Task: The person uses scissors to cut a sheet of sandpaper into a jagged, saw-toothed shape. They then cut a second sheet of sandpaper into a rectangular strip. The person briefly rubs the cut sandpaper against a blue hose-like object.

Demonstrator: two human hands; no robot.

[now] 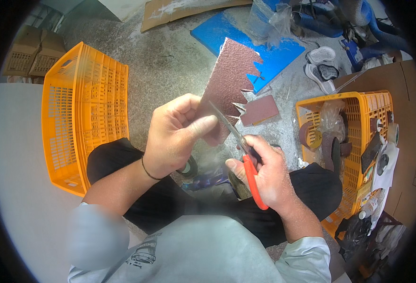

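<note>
My left hand (175, 129) pinches a reddish-brown strip of sandpaper (227, 70) between thumb and fingers, holding it up at a slant. The strip's right edge is cut into jagged, pointed teeth. In my right hand (267, 172) is a pair of scissors (251, 179) with red handles, my fingers closed around them. Their blades point up and left and lie across the lower part of the strip, near my left thumb. Beyond the cut edge, a smaller sandpaper piece (259, 111) rests low in front of me. My right fingers are partly hidden by the handles.
Yellow plastic crates (83, 118) stand on the left. Another yellow crate (354, 101) on the right holds sandpaper rolls and plastic wrap. A blue board (212, 33) lies on the dusty floor ahead, with shoe soles (320, 70) to its right. A dark tape roll (189, 167) sits between my knees.
</note>
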